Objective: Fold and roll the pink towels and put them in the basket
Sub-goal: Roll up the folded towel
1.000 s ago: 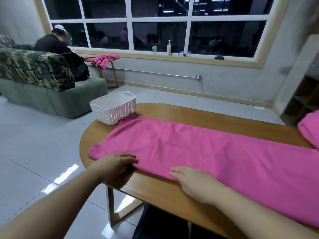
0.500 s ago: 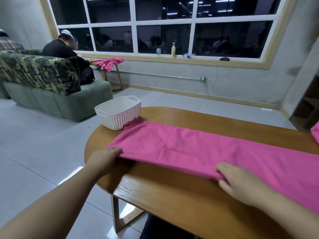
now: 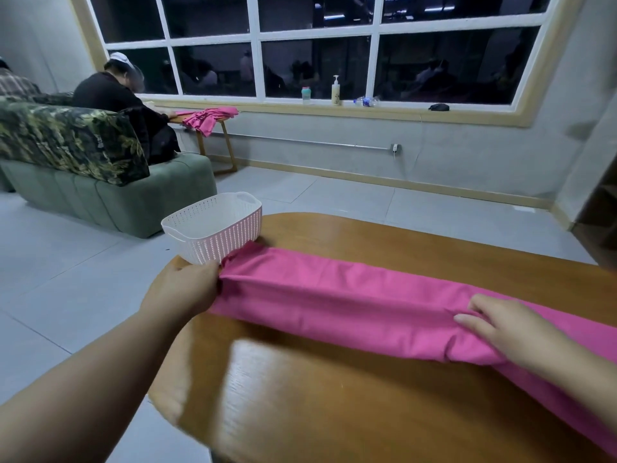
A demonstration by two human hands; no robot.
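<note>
Starting at the left, we see a green sofa [image 3: 133, 202] with a patterned cushion [image 3: 66, 142] on it and a seated person in black [image 3: 113, 98] beyond, facing a small side table [image 3: 213, 142] draped with more pink cloth [image 3: 208, 119]. Nearer to us, the white basket [image 3: 213, 225] stands at the far left end of the wooden table [image 3: 334, 396], with nothing visible inside it; its near side is just above our left hand [image 3: 182, 292]. That hand is clenched around the left end of the pink towel [image 3: 334, 302], fingers curled under the cloth and hidden from us, with the towel's bunched corner touching the basket's side. The towel lies across the table as a long, narrow folded band running from the basket toward the right edge of view, its near edge lifted a little off the wood between our hands. Further right, our right hand [image 3: 507, 329] grasps the towel from above, fingers curled over the fold and pinching up creases in the cloth. On the windowsill [image 3: 334, 110] behind stand a small cup [image 3: 305, 95], a pump bottle [image 3: 336, 91], a plastic bottle lying down [image 3: 365, 101] and a dark object [image 3: 438, 107].
</note>
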